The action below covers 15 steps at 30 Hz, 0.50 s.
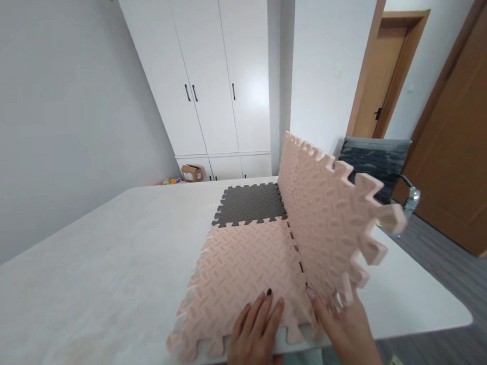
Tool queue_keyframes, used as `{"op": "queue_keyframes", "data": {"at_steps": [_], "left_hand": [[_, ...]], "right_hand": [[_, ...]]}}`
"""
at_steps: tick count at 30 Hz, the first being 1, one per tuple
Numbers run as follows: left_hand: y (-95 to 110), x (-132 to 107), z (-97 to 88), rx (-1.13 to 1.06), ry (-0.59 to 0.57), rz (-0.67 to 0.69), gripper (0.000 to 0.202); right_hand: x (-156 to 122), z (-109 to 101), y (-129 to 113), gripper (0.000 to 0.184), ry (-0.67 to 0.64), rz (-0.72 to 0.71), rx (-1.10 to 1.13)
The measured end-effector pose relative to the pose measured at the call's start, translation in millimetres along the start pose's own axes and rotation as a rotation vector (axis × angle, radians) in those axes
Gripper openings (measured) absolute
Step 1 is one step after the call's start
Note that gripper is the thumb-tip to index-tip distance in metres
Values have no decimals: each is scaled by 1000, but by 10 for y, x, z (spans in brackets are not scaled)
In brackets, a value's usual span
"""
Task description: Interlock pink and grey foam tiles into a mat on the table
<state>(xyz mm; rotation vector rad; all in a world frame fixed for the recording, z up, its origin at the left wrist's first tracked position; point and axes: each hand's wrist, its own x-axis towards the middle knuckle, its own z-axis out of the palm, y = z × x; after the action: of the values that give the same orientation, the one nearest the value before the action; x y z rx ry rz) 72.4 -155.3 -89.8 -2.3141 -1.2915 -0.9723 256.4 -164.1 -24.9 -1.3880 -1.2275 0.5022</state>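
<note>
A pink foam puzzle mat tile [248, 264] with toothed edges lies flat on the table, joined at its far side to a dark grey foam tile [250, 204]. Along their right side, more pink foam mat [322, 216] stands tilted up from the seam, leaning outward to the right. My left hand [253, 334] rests on the near edge of the flat tile, fingers stretched out over it and holding nothing. At the near end of the seam, my right hand [344, 324] has hold of the raised mat's lower corner, thumb on the seam; its other fingers are partly hidden behind the mat.
The white table [101, 277] extends far to the left and a little to the right. Behind it stand a white wardrobe [213, 75] and a cardboard box [192, 173]. A dark-backed chair [375, 156] is beyond the raised mat, near a brown door [461, 138].
</note>
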Motion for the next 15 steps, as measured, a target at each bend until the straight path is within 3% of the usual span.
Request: {"op": "queue_keyframes", "data": {"at_steps": [4,9,13,15], "left_hand": [[-22,5,-38,53,-42,57,77],[-39,-2,-33,49,-27,62,72],[-30,-7,-22,55,-37,59,74],[-24,-7,-17,57,-40,65,74]], "right_hand": [[43,-106,53,39,16,29,-76],[170,-339,14,38,80,136,-54],[358,-582,115,38,88,58,-49],[482,-727,224,40,102,88,-34]]}}
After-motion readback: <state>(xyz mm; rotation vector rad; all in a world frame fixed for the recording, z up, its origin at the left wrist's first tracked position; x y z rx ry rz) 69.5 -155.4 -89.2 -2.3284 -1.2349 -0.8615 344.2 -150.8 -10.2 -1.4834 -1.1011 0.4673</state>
